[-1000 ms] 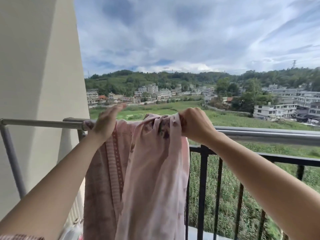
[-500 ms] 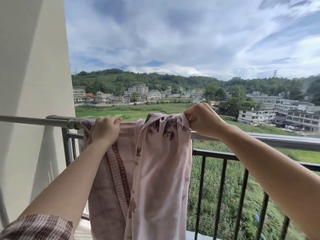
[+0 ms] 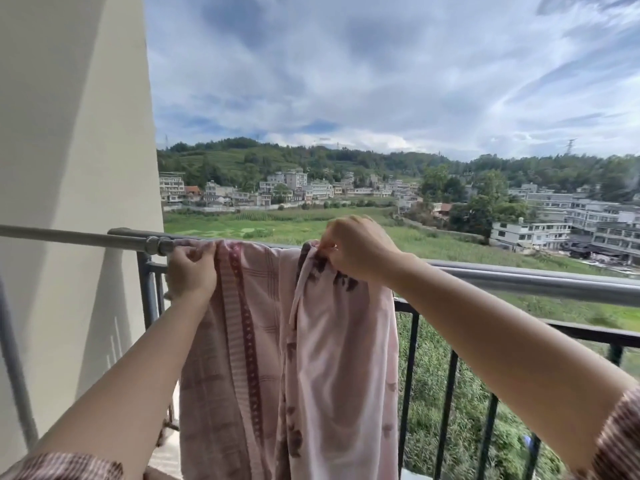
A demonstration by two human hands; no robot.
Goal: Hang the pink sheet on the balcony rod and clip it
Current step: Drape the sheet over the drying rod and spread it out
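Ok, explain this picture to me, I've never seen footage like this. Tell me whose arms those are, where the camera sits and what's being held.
There is no machine here. The two bare arms belong to a person, and the single wide-angle camera is worn on that person's head, looking forward and down. That is why the arms enter from the bottom corners. The person stands on a balcony beside a pale wall, facing fields and houses. A pink sheet is draped over the grey balcony rod, which runs above the black railing. The left hand grips the sheet's edge at the rod, near a pipe joint. The right hand pinches a bunched fold of the sheet on top of the rod. I cannot make out a clip for sure.
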